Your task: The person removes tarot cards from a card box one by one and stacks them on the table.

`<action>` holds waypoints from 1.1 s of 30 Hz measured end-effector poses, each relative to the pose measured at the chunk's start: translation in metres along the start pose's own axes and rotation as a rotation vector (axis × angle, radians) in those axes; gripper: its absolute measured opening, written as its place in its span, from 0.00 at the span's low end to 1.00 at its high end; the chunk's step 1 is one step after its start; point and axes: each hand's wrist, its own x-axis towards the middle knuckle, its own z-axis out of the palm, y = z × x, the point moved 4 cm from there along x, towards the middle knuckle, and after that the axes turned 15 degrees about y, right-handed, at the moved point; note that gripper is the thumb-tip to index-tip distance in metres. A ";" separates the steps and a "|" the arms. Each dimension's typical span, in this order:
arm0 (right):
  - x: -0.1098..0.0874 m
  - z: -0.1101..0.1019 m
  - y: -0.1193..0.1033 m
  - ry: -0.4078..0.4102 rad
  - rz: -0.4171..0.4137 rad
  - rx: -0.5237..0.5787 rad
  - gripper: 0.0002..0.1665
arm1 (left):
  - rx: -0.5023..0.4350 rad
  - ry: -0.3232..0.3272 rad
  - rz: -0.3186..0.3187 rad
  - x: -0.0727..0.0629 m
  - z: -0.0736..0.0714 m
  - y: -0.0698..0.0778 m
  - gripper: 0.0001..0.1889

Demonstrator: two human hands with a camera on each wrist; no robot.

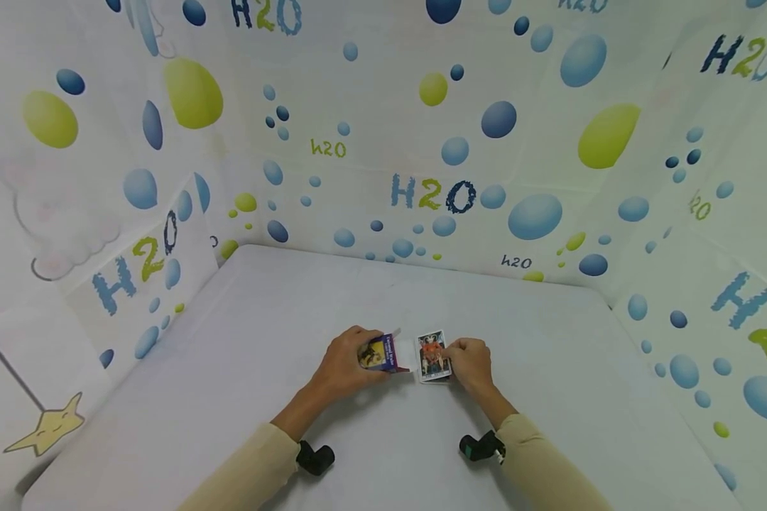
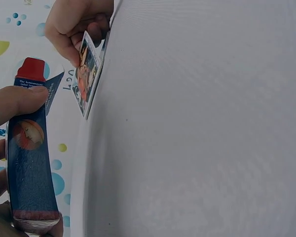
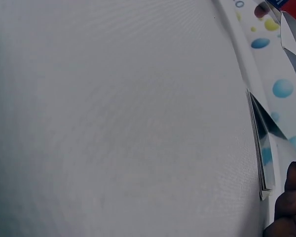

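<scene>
My left hand (image 1: 345, 363) grips a small blue card box (image 1: 377, 353) by its sides, above the table. In the left wrist view the thumb lies across the box (image 2: 32, 170), whose red end flap (image 2: 31, 69) stands out. To its right, my right hand (image 1: 471, 363) pinches an illustrated card (image 1: 431, 353) by its right edge. In the left wrist view this card (image 2: 87, 74) is tilted over the table. Beneath it lies a thin stack of cards (image 3: 260, 148), partly hidden in the head view. Whether more cards are inside the box cannot be seen.
A white cloth-covered table (image 1: 230, 397) spreads around both hands. White sheets (image 1: 371, 92) printed with blue and green dots and lettering rise behind and at both sides. Black wrist cameras (image 1: 315, 458) sit at the cream sleeves (image 1: 246, 465).
</scene>
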 end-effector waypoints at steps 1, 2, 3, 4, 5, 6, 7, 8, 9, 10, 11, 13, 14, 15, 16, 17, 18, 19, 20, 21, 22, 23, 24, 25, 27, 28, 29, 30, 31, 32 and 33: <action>0.000 0.000 0.000 0.000 -0.012 -0.017 0.10 | 0.004 0.001 -0.002 0.000 0.000 0.000 0.38; 0.000 0.000 0.000 0.000 -0.028 -0.041 0.11 | 0.005 0.002 -0.004 0.000 0.000 0.000 0.38; 0.000 0.000 0.000 0.001 -0.043 -0.063 0.12 | 0.004 0.002 -0.006 0.000 0.000 0.000 0.38; -0.001 0.000 -0.001 -0.002 -0.061 -0.092 0.14 | 0.002 0.002 -0.008 0.000 0.000 -0.001 0.38; -0.001 0.000 -0.001 -0.004 -0.075 -0.123 0.15 | 0.000 0.001 -0.012 0.000 0.000 -0.001 0.38; -0.001 0.000 -0.001 -0.008 -0.085 -0.156 0.15 | -0.003 0.001 -0.015 0.000 0.000 -0.001 0.38; -0.002 0.000 -0.002 -0.015 -0.094 -0.191 0.15 | -0.005 0.001 -0.019 0.000 0.000 -0.001 0.38; -0.003 0.000 -0.003 -0.025 -0.100 -0.224 0.16 | -0.007 0.001 -0.020 0.000 0.000 -0.001 0.38; -0.003 0.000 -0.004 -0.036 -0.103 -0.247 0.16 | -0.007 0.001 -0.021 0.000 0.000 -0.001 0.38; -0.004 -0.001 -0.005 -0.048 -0.105 -0.268 0.16 | -0.006 0.002 -0.022 0.000 0.000 -0.001 0.38; -0.005 -0.001 -0.006 -0.058 -0.103 -0.281 0.16 | -0.007 0.003 -0.022 0.000 0.000 -0.001 0.38; -0.006 -0.002 -0.009 -0.074 -0.099 -0.302 0.17 | -0.007 0.004 -0.022 0.000 0.000 -0.001 0.38; -0.006 -0.002 -0.009 -0.078 -0.093 -0.305 0.18 | -0.008 0.005 -0.022 0.000 -0.001 -0.001 0.38; -0.005 -0.003 -0.010 -0.082 -0.086 -0.307 0.18 | -0.010 0.006 -0.022 0.000 -0.001 -0.001 0.38; -0.005 -0.003 -0.010 -0.085 -0.078 -0.314 0.18 | -0.012 0.006 -0.021 0.000 -0.001 -0.001 0.38; -0.004 -0.004 -0.009 -0.088 -0.070 -0.320 0.18 | -0.012 0.007 -0.021 0.000 -0.001 -0.001 0.38; -0.004 -0.004 -0.009 -0.090 -0.062 -0.328 0.18 | -0.013 0.006 -0.022 0.000 -0.001 -0.001 0.38; -0.003 -0.004 -0.008 -0.093 -0.058 -0.332 0.18 | -0.013 0.005 -0.022 0.000 -0.001 -0.001 0.38; -0.003 -0.004 -0.008 -0.095 -0.055 -0.334 0.17 | -0.013 0.005 -0.024 0.000 -0.001 -0.001 0.38; -0.002 -0.004 -0.007 -0.099 -0.056 -0.338 0.17 | -0.013 0.005 -0.024 0.000 -0.001 -0.001 0.38; -0.002 -0.005 -0.007 -0.101 -0.057 -0.339 0.17 | -0.012 0.004 -0.025 0.000 -0.001 -0.001 0.38; -0.002 -0.005 -0.007 -0.102 -0.063 -0.339 0.17 | -0.011 0.004 -0.026 0.000 -0.001 -0.001 0.38; -0.002 -0.005 -0.007 -0.104 -0.066 -0.339 0.17 | -0.010 0.003 -0.026 0.000 -0.001 -0.001 0.38; -0.002 -0.005 -0.007 -0.106 -0.070 -0.338 0.17 | -0.008 0.003 -0.027 0.000 -0.001 -0.001 0.38; -0.002 -0.005 -0.008 -0.108 -0.076 -0.334 0.18 | -0.003 0.001 -0.026 0.000 -0.002 -0.001 0.38; -0.002 -0.005 -0.008 -0.106 -0.078 -0.333 0.18 | -0.001 0.001 -0.025 0.000 -0.002 -0.001 0.38; -0.002 -0.005 -0.008 -0.106 -0.081 -0.333 0.18 | -0.001 0.001 -0.025 0.000 -0.002 -0.001 0.38; -0.002 -0.005 -0.008 -0.106 -0.079 -0.331 0.19 | -0.001 0.002 -0.024 0.000 -0.002 -0.001 0.39; -0.002 -0.005 -0.009 -0.104 -0.081 -0.327 0.19 | 0.000 0.003 -0.024 0.000 -0.002 -0.001 0.39; -0.002 -0.005 -0.009 -0.103 -0.084 -0.326 0.19 | 0.000 0.003 -0.024 0.000 -0.003 -0.001 0.38; -0.002 -0.005 -0.008 -0.101 -0.087 -0.324 0.19 | 0.000 0.005 -0.025 0.000 -0.003 -0.001 0.38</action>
